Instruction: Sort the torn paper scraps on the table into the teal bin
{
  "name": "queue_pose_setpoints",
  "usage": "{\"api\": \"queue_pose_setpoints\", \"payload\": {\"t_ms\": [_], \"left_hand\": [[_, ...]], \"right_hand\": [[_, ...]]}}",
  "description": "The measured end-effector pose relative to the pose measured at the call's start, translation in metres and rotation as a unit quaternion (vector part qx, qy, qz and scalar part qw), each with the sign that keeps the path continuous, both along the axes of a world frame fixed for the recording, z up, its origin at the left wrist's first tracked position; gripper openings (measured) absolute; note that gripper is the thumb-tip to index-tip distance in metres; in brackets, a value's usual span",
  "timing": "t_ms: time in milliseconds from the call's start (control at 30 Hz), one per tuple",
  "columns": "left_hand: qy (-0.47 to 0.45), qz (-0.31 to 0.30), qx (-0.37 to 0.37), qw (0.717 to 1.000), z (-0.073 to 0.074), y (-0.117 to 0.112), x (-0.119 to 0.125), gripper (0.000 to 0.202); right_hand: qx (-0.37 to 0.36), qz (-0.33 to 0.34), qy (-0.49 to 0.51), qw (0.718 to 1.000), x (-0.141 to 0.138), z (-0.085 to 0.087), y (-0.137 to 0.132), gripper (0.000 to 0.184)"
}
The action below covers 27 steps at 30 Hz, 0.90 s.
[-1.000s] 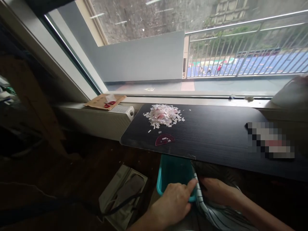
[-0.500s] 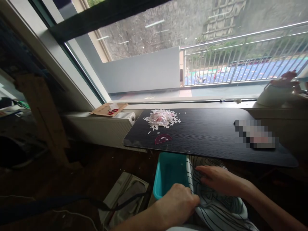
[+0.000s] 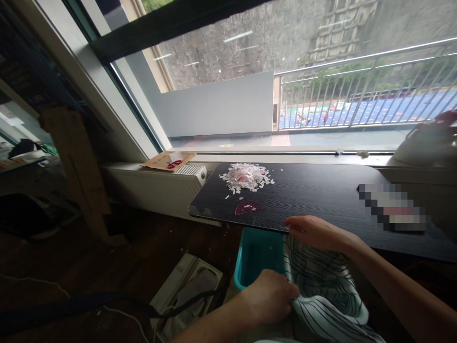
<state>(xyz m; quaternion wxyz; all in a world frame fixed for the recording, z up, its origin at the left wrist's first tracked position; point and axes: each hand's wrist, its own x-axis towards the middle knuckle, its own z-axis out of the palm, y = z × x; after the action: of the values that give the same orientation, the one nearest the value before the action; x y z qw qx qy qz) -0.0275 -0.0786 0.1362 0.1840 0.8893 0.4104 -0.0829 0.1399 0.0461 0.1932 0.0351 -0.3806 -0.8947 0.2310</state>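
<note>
My left hand (image 3: 268, 296) is closed on the near edge of a white cloth with thin dark lines (image 3: 319, 281), low in the view beside a teal bin (image 3: 255, 255). My right hand (image 3: 314, 232) pinches the cloth's upper edge by the front edge of the black desk (image 3: 321, 200). On the desk lie a heap of small white and pink paper scraps (image 3: 246, 177) and a dark red half-round protractor (image 3: 247, 207), both left of my right hand.
A white radiator (image 3: 160, 188) stands left of the desk, with a brown envelope and red scissors (image 3: 170, 162) on top. A bag with a black strap (image 3: 185, 300) lies on the dark floor. The window looks onto a railing. A pale object (image 3: 424, 145) sits at the far right.
My right hand has risen from under the desk to its front edge, lifting the cloth's upper edge. The left hand has closed on the cloth and stayed low. The view has tilted up.
</note>
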Motion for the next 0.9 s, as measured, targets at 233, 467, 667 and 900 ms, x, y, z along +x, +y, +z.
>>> {"api": "queue_pose_setpoints", "payload": {"t_ms": [233,467,667,900], "left_hand": [[-0.009,0.010,-0.010,1.000,0.004,-0.004,-0.009,0.029],[0.000,-0.035,-0.015,0.999,0.017,0.007,-0.011,0.012],[-0.035,-0.101,-0.010,0.994,0.022,0.029,-0.024,0.008],[-0.043,-0.182,-0.082,0.979,0.035,0.059,-0.033,0.005]], "right_hand": [[0.072,-0.014,0.018,0.997,0.010,-0.023,0.022,0.035],[0.110,-0.024,0.056,0.992,0.020,-0.052,0.043,0.036],[0.171,-0.081,0.078,0.979,0.012,-0.070,0.053,0.036],[0.214,-0.099,0.015,0.972,0.006,-0.073,0.043,0.043]]}}
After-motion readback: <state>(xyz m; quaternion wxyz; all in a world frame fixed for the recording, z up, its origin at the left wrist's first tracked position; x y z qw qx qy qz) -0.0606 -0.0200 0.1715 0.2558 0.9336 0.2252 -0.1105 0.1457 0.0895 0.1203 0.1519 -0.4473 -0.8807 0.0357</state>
